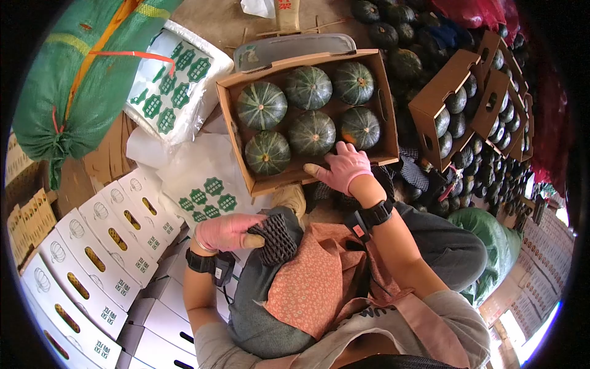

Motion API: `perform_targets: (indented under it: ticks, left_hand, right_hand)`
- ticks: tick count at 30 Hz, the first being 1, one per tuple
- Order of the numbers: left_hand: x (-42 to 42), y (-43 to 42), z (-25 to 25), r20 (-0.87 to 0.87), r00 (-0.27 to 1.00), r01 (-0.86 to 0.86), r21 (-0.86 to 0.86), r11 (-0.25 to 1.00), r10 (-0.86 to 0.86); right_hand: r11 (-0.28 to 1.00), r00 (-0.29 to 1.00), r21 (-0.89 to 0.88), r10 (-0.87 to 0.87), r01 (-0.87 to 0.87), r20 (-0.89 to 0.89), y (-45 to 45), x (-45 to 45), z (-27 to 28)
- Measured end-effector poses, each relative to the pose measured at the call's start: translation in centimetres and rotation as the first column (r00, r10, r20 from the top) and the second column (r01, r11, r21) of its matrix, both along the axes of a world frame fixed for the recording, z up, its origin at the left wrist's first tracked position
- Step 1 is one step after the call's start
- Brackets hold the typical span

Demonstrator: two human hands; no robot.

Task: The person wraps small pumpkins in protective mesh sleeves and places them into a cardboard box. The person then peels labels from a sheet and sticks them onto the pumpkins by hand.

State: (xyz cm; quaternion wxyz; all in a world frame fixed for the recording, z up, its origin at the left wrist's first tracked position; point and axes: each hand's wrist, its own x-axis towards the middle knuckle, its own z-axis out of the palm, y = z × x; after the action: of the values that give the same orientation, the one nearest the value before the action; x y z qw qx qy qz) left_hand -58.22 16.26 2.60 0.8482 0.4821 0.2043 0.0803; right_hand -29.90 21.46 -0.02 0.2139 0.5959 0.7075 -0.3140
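In the head view, the left hand [224, 232] grips a black mesh sleeve [276, 240], pinching its edge between thumb and fingers over the person's knee. The sleeve looks bunched, so its long axis is hard to tell. The right hand [345, 169] grips nothing that shows: its fingers are spread, the thumb held apart, and it reaches over the near wall of a cardboard box [270, 186]. Its fingertips meet the near side of an orange-patched squash [361, 128] in the front right place; how firmly they press, I cannot tell.

The box lies ahead of the person, its long axis running crosswise, with the right end angled slightly farther away. Six striped green squashes [312, 132] sit inside in two rows of three, none of them in a sleeve. The right hand is clearly the nearer one to the box. From the left hand, the box lies forward and to the right, and the orange-patched squash is well apart from the sleeve, beyond the right hand.

A grey tub [295, 46] shows just behind the box. Printed white cartons [92, 227] stand at the left, near a plastic sheet [209, 197] with green print. To the right are more dark mesh sleeves [412, 169] and a heap of loose squashes [405, 61].
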Motion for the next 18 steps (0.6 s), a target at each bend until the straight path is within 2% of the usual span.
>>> perform_targets:
  ticks: [4,7,8,10,13,14,16,17,18]
  left_hand:
    - [0.3,0.5,0.1,0.042,0.998,0.041,-0.003,0.999,-0.041]
    - [0.8,0.7,0.2,0.073,0.997,0.022,0.052,0.998,-0.025]
    - [0.9,0.6,0.2,0.080,0.997,0.004,0.071,0.997,-0.010]
    - [1.2,1.0,0.2,0.104,0.994,0.034,0.084,0.996,-0.043]
    - [1.6,1.5,-0.6,0.124,0.987,0.097,0.079,0.992,-0.107]
    - [1.7,1.6,-0.8,0.127,0.984,0.120,0.074,0.990,-0.128]
    - [2.2,1.6,-0.8,0.129,0.982,0.117,0.148,0.982,-0.136]
    - [2.2,1.7,-0.8,0.127,0.982,0.116,0.186,0.976,-0.141]
    - [2.1,1.8,-0.7,0.070,0.986,0.136,0.191,0.972,-0.152]
  right_hand:
    - [1.000,1.000,-0.013,-0.013,0.013,0.006,0.1,0.4,-0.6]
    - [0.998,0.982,0.030,-0.049,0.055,-0.181,-0.3,3.1,0.9]
    - [0.991,0.962,0.082,-0.082,0.106,-0.261,-0.7,4.3,2.1]
    - [0.959,0.918,0.256,-0.014,0.125,-0.396,-1.6,7.0,3.8]
    - [0.982,0.826,0.062,-0.117,0.180,-0.551,-1.0,8.1,5.9]
    - [0.956,0.882,0.136,-0.177,0.259,-0.436,-0.7,7.0,5.7]
    - [0.900,0.933,0.345,-0.152,0.266,-0.325,0.1,5.8,3.5]
    - [0.889,0.969,0.396,-0.170,0.229,-0.179,0.7,5.7,2.7]
    - [0.881,0.963,0.392,-0.219,0.264,-0.158,1.3,5.9,2.2]
